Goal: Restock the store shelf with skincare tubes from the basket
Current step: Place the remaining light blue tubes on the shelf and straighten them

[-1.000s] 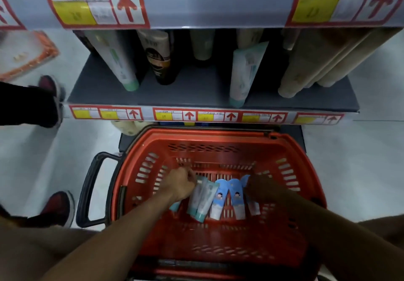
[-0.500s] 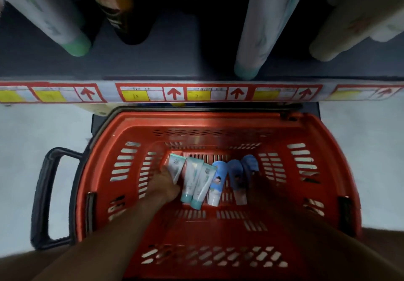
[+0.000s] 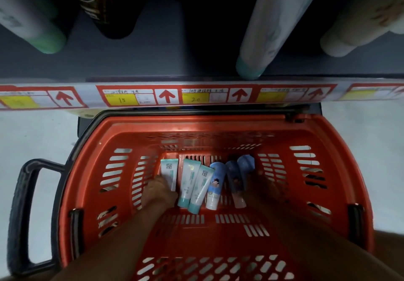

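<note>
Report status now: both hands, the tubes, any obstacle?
Left hand grips leftmost white-green tube in red basket. Right hand on the blue tubes, grip unclear in shadow. Six tubes unshelved. No obstacle seen.

Dim overall; the shelf [image 3: 153,57] at top lies in deep shadow, its products soft and blurred. Light falls on the basket [image 3: 122,132] far rim; wide-angle bending curves the frame edges.

View dropped closer to the basket [image 3: 91,171]; upper shelf rail left frame. Left hand [image 3: 158,191] slid from the tube tops down to the leftmost white tube [image 3: 169,175], which had turned more upright. Right hand [image 3: 262,187] moved back beside the blue tubes [image 3: 237,175], grip unclear in shadow.
</note>
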`<state>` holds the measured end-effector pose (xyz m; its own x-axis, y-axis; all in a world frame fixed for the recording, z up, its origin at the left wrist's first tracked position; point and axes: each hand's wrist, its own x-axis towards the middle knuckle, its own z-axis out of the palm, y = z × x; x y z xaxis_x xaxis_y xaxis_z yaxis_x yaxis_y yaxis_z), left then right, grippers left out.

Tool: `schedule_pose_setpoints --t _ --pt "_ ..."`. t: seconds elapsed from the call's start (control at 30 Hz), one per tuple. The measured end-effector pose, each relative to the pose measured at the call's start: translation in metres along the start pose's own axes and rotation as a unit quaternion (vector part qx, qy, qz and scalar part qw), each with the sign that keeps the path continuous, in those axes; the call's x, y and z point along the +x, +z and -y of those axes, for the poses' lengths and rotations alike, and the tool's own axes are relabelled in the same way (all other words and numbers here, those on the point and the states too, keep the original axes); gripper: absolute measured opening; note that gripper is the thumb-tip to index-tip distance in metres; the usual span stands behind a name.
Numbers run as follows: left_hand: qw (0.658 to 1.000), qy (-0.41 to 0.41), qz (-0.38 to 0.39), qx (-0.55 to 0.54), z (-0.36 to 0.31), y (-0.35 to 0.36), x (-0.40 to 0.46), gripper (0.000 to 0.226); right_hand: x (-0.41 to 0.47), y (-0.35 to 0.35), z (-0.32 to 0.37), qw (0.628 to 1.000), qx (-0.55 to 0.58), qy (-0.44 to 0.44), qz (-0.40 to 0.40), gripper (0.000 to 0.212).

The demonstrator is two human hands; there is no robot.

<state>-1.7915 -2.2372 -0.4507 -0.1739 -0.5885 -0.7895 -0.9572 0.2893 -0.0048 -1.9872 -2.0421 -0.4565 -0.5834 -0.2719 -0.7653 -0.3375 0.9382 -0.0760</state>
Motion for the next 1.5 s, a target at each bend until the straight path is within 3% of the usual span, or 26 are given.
schedule_pose_setpoints --t 0.2,0.3,0.53,0.83,0.97,1.27,1.5 --pt "0.998 -0.006 -0.018 -0.055 -0.002 -0.011 -0.018 0.082 -0.007 -0.007 0.006 0.999 -0.017 -0.013 0.05 0.073" --pt "0.995 0.011 -0.028 -0.099 -0.008 -0.026 -0.038 0.08 -0.023 -0.023 0.012 0.997 0.064 -0.046 0.005 0.082" --pt "0.979 0.075 -0.098 -0.161 -0.021 -0.056 -0.092 0.071 -0.081 -0.064 0.012 0.994 0.073 -0.065 -0.051 0.063" --pt "0.956 0.162 -0.162 -0.183 -0.041 -0.088 -0.176 0.062 -0.155 -0.122 0.0 0.98 0.096 -0.104 -0.139 0.077" --pt "0.939 0.216 -0.194 -0.184 -0.059 -0.1 -0.209 0.057 -0.179 -0.153 -0.005 0.972 0.101 -0.116 -0.179 0.067" --pt "0.877 0.33 -0.275 -0.217 -0.105 -0.139 -0.282 0.055 -0.239 -0.221 -0.014 0.941 0.156 -0.143 -0.265 0.053" --pt "0.799 0.413 -0.35 -0.263 -0.139 -0.18 -0.344 0.048 -0.283 -0.272 -0.021 0.88 0.215 -0.181 -0.384 0.051"
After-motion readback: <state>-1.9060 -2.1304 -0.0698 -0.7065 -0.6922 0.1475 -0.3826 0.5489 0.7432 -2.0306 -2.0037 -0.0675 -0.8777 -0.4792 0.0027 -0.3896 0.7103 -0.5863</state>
